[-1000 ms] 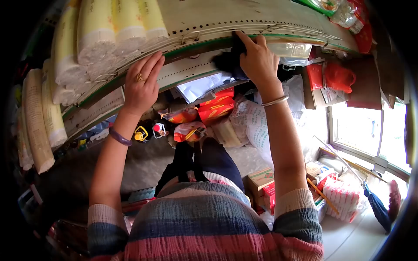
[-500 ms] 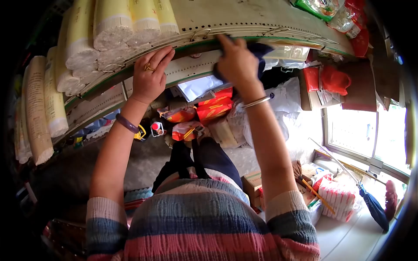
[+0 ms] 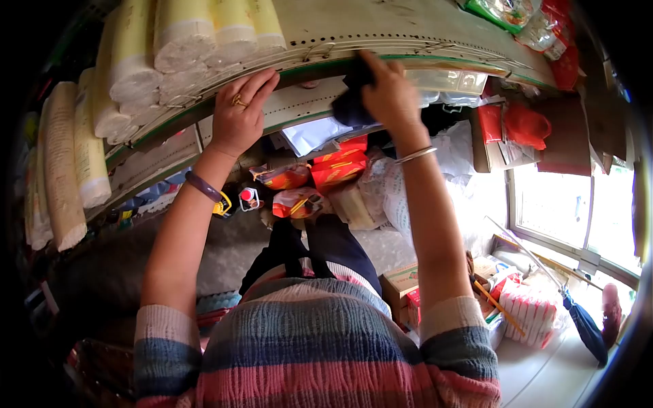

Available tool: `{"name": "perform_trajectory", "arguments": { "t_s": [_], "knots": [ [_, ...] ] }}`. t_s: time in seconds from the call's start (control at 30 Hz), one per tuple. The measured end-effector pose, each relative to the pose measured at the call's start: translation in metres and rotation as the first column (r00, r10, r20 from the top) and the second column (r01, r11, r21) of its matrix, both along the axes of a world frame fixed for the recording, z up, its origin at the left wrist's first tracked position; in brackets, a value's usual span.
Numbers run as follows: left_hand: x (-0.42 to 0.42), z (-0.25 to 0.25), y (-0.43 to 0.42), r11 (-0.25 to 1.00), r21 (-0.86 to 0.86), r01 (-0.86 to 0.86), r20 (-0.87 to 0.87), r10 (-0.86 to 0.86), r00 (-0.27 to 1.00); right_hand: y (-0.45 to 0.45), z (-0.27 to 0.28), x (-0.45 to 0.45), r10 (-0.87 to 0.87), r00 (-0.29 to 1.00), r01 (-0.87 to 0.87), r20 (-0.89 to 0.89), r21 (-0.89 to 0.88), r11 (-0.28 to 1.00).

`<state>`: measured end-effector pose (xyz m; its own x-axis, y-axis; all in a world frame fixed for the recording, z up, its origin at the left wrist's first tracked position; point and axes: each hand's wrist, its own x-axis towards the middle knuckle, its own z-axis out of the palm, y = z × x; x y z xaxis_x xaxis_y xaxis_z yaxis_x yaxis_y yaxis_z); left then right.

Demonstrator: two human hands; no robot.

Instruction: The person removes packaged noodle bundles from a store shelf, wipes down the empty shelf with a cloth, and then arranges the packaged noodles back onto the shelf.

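Right hand [image 3: 392, 98] bunches dark cloth [image 3: 349, 107] midway along shelf edge [image 3: 307, 71], stretch done or left unclear; left hand [image 3: 238, 117] lies leftward, fingers straight, nothing visibly held

A pale upper shelf [image 3: 381, 28] crosses the top of the view, with a row of small holes and a wire rail [image 3: 347, 49] near its green-lined front edge. Plastic-wrapped rolls [image 3: 183, 37] are stacked at its left end; packets [image 3: 507, 15] lie at its right end. Below runs a lower shelf [image 3: 303, 103], also perforated. On the pale floor [image 3: 534, 372] at right, a striped pack [image 3: 529, 313] appears to rest among clutter, though glare blurs that area.
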<state>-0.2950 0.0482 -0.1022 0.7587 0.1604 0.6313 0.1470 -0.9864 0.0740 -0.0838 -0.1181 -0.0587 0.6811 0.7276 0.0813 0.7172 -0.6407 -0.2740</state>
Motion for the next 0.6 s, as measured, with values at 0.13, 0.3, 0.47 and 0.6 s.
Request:
{"name": "perform_trajectory", "arguments": {
  "t_s": [0.13, 0.3, 0.47, 0.6],
  "knots": [
    [-0.001, 0.001, -0.001, 1.000, -0.006, -0.002, 0.011, 0.002, 1.000, -0.024, -0.006, 0.024, -0.137, 0.987, 0.127, 0.082, 0.114, 0.985],
    [-0.003, 0.000, -0.001, 0.999, -0.038, 0.004, 0.008, -0.004, 1.000, -0.014, -0.034, -0.039, 0.135, 0.990, -0.092, -0.038, 0.547, 0.832],
    [-0.004, 0.003, -0.001, 0.997, -0.073, 0.013, -0.016, -0.014, 1.000, 0.024, -0.028, -0.079, 0.174, 0.985, -0.142, -0.001, 0.571, 0.808],
    [-0.005, 0.003, -0.001, 0.995, -0.090, 0.030, 0.003, -0.030, 1.000, 0.038, -0.022, -0.088, 0.126, 0.985, -0.156, 0.114, 0.306, 0.939]
  ]
}}
